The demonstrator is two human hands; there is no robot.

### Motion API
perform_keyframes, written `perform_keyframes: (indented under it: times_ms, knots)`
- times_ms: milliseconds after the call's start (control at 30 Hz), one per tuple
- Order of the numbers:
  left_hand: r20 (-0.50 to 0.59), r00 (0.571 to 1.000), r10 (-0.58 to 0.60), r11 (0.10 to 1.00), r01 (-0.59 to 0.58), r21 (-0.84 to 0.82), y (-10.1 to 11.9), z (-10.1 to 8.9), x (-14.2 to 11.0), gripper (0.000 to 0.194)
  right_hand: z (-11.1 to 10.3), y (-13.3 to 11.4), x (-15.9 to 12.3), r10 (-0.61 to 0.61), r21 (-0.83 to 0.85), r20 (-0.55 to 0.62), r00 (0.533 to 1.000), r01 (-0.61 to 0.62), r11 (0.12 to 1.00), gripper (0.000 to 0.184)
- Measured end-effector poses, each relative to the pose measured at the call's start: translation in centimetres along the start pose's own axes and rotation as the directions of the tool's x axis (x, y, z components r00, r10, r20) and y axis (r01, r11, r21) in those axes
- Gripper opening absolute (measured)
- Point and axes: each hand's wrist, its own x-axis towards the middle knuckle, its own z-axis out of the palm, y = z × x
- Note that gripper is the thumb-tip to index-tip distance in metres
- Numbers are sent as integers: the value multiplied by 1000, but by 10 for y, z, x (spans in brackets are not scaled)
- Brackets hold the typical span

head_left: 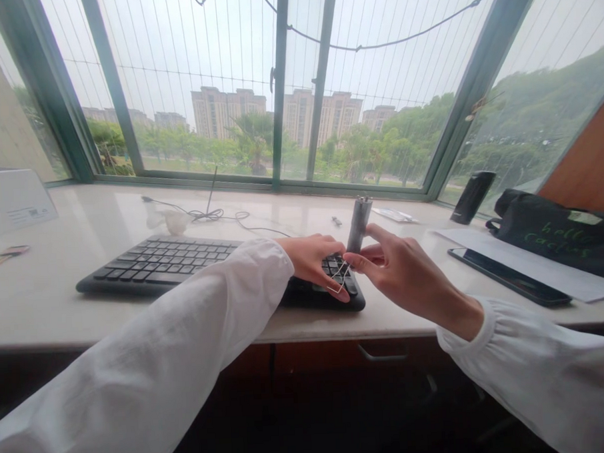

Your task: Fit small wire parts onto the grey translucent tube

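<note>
A dark grey cylinder [359,225] stands nearly upright over the right end of a black keyboard [148,266], leaning slightly right at the top. Small metallic parts show at its upper end, and thin pale wires [340,275] spread below it. My right hand [401,265] is closed around the cylinder's lower part with thumb and fingers. Over the number keys lies my left hand [319,258], thumb and fingers apart, close beside the wires. The wires cross its thumb tip; whether it presses on them I cannot tell.
A phone [507,277] and white paper [548,259] lie at the right, before a black bag [557,229] and a black cylindrical object [473,197]. Behind the keyboard are a coiled black cable [209,216] and a small metallic item [336,220]. A white box [15,202] stands far left.
</note>
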Motion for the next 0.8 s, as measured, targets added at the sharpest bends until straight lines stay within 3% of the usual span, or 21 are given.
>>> perform_keyframes:
  times_ms: [467,667,800]
  knots:
    - [-64,998,27,999,-29,-37,-1,0,0,69,10,8,-13,7,111,-93,996,3,994,26]
    - [-198,974,112,985,-136,-107,-10,3,8,25,23,19,-10,25,249,-189,982,24,968,32]
    - [-193,976,101,985,-126,-121,-14,7,11,21,29,27,-4,9,408,-156,988,56,911,34]
